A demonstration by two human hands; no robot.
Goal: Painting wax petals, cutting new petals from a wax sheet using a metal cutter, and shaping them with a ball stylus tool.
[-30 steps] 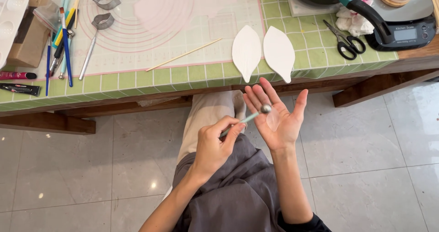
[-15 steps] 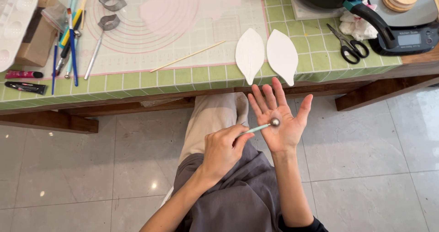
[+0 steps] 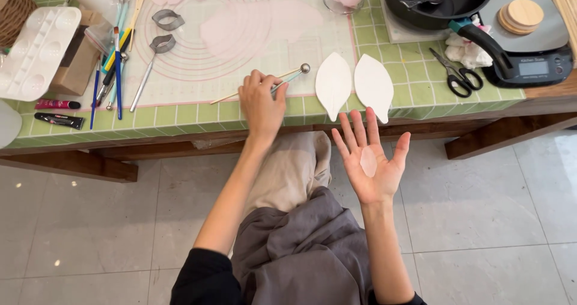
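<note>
Gripping a ball-tipped modelling tool (image 3: 290, 78) on the green mat (image 3: 421, 76), her left hand (image 3: 261, 103); right hand (image 3: 371, 161) lies open, cradling a pale petal (image 3: 368, 161)

Home craft table: green cutting mat (image 3: 421, 79), petal cutters (image 3: 167, 19), scissors (image 3: 457, 76).

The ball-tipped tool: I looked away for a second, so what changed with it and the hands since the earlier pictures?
The left hand carried the ball-tipped tool away from the right palm, up to the table's green mat, where it now lies under the fingers. The right hand stays open, palm up over the lap, with a small pale petal on it. The two white leaf shapes and scissors lie as before.
</note>
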